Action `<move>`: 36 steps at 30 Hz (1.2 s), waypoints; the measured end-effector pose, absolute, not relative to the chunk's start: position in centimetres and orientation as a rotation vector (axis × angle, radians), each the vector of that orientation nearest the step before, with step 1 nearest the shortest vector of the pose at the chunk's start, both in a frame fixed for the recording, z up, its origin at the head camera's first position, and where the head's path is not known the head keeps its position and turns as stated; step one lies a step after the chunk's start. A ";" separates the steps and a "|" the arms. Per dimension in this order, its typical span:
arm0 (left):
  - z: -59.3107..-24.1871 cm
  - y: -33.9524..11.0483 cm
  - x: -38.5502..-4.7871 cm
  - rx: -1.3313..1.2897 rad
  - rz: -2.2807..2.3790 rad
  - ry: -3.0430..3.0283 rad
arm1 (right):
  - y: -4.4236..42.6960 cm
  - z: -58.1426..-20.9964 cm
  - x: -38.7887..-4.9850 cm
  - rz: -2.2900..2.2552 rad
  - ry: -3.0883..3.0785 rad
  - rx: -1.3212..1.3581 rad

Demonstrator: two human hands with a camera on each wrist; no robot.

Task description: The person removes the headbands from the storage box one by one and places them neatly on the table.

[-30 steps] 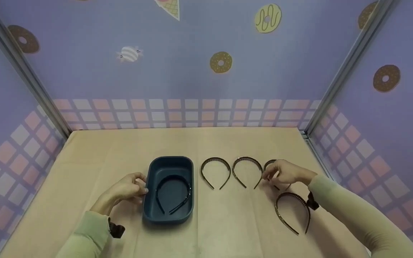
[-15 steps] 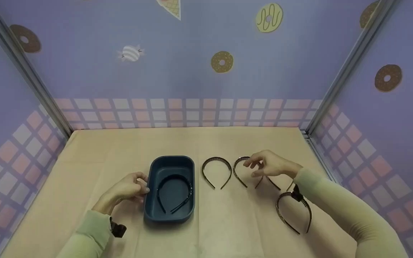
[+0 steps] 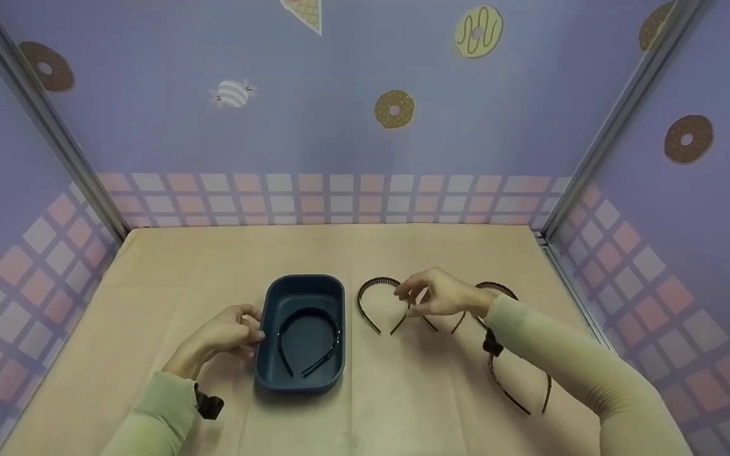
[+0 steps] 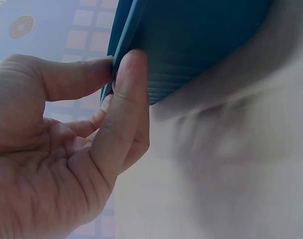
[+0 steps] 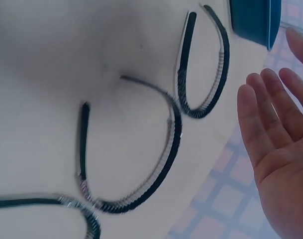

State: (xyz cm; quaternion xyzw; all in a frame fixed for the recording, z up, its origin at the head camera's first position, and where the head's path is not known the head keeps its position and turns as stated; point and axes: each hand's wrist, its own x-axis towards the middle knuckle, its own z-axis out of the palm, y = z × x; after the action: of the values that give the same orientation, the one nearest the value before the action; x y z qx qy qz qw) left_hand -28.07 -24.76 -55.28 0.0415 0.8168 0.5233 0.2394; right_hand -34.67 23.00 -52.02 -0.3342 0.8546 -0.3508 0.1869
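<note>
A dark blue rectangular box (image 3: 298, 384) stands left of the table's middle with one black headband (image 3: 309, 311) lying inside. My left hand (image 3: 229, 330) pinches its left rim; in the left wrist view, thumb and fingers lie on either side of the box wall (image 4: 201, 35). My right hand (image 3: 438, 294) is above the table, holding nothing, its fingers over the right side of a toothed headband (image 3: 361, 303). A second headband (image 3: 459, 322) is mostly hidden beneath this hand. In the right wrist view the fingers are loosely extended, apart from the headbands (image 5: 176, 144).
Two more headbands lie farther right: one behind the right wrist (image 3: 498, 287), another nearer (image 3: 507, 396), partly covered by the forearm. A cream cloth covers the table (image 3: 213, 259). Patterned walls close off the back and both sides, with metal posts (image 3: 618, 120) at the corners.
My right hand has moved left from the third headband in the back row, across the second, toward the one nearest the box. The left hand and the box stay in place.
</note>
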 end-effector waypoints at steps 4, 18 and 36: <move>-55.2 -24.6 -28.0 0.109 1.444 2.226 | 20.6 -52.5 -35.1 -0.980 2.414 -1.023; -55.4 -24.6 -28.0 0.090 1.440 2.221 | 13.3 -52.9 -36.0 -0.968 2.437 -1.128; -55.2 -24.7 -28.2 0.097 1.444 2.215 | 6.3 -53.1 -36.4 -0.865 2.542 -1.187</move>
State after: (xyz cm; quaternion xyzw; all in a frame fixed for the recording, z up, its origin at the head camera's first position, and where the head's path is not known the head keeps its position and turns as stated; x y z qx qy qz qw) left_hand -28.19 -24.72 -55.18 0.0357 0.8117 0.5289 0.2453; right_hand -36.39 6.27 -53.14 -0.4023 0.8612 -0.2930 0.1029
